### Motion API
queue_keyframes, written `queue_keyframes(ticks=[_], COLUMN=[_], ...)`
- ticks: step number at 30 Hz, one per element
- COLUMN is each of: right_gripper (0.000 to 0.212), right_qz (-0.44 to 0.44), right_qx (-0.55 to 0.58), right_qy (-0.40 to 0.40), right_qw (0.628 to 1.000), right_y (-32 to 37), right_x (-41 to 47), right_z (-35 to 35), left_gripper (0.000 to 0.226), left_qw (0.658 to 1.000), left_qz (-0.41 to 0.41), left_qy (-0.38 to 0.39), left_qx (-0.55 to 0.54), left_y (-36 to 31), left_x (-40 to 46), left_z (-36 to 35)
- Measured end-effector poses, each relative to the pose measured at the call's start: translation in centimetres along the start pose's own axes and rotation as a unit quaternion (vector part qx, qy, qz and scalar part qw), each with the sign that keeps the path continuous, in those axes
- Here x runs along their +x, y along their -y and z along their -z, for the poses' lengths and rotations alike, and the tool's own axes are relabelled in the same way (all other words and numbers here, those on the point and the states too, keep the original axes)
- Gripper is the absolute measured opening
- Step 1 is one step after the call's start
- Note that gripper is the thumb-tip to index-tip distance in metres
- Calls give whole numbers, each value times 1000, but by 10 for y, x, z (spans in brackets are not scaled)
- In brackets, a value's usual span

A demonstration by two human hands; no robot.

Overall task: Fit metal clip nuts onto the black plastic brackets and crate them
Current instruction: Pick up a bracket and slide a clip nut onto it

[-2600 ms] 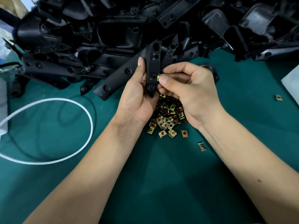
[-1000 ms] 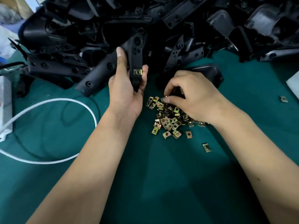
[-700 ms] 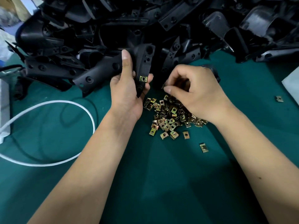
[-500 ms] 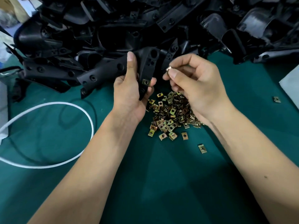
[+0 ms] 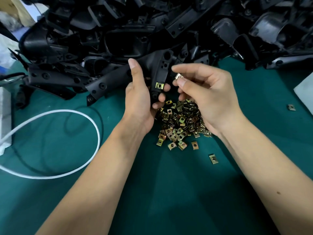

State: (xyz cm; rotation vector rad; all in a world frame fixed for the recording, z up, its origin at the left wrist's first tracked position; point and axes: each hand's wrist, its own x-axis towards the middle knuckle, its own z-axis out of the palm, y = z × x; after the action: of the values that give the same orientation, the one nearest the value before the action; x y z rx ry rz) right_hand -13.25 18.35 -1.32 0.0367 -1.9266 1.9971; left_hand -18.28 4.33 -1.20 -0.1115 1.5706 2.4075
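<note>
Beyond both hands, a big heap of black brackets (image 5: 118, 31) covers the far side of the green table (image 5: 169, 192). Out of the left hand (image 5: 140, 99), whose curled fingers clamp it, a black bracket (image 5: 157, 68) sticks up with one fitted clip nut (image 5: 159, 85) beside the fingertips. Under the right hand (image 5: 208, 97) lies the pile of clip nuts (image 5: 179, 124); its thumb and forefinger pinch a loose clip nut (image 5: 178, 76) just right of the bracket

- A green cloth (image 5: 169, 192) covers the table.
- A white cable (image 5: 94, 126) loops across its left side.
- At the far left corner stands a cardboard box (image 5: 17, 12).
</note>
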Motion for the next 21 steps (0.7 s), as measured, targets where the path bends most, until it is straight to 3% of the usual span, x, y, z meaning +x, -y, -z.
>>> queue_keyframes(ticks=[21], right_gripper=[14], right_qz=[-57], right_qx=[-30], right_qy=[-5], right_qw=[998], right_y=[-3], right_x=[1], right_z=[0], left_gripper=[68], left_qw=[999], left_qz=[0], left_qy=[38], left_qx=[1], left_y=[-3], left_x=[1], left_z=[2])
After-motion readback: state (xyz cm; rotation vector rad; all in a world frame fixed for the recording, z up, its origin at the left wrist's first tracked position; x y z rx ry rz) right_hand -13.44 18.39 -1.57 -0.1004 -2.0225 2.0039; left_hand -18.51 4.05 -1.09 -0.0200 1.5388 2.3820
